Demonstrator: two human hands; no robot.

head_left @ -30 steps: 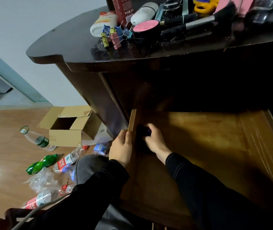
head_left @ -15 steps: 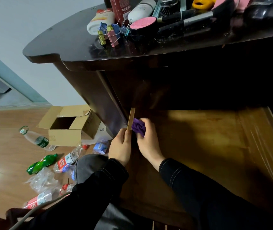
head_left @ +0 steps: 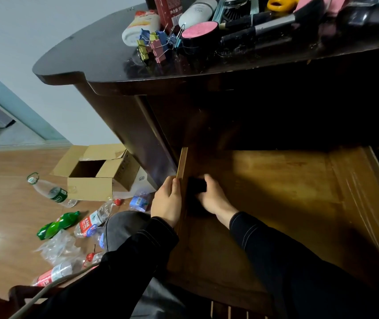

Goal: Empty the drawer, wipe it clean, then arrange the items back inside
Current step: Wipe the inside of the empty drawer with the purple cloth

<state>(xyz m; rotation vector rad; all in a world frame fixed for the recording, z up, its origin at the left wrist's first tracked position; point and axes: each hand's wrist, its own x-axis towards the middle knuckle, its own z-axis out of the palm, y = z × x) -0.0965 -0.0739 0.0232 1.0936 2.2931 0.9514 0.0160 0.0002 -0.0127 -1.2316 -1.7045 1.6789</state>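
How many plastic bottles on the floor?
5: green-labelled bottle beside the box, green bottle, red-labelled bottle beside it, blue-labelled bottle by the knee, lowest bottle at bottom left. Others may be hidden.

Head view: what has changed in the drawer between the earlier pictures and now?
The right hand, gripping the dark crumpled cloth, rubbed up the left wall of the wooden drawer, then came back down to its foot. The left hand kept holding that wall's top edge; the drawer stayed open.
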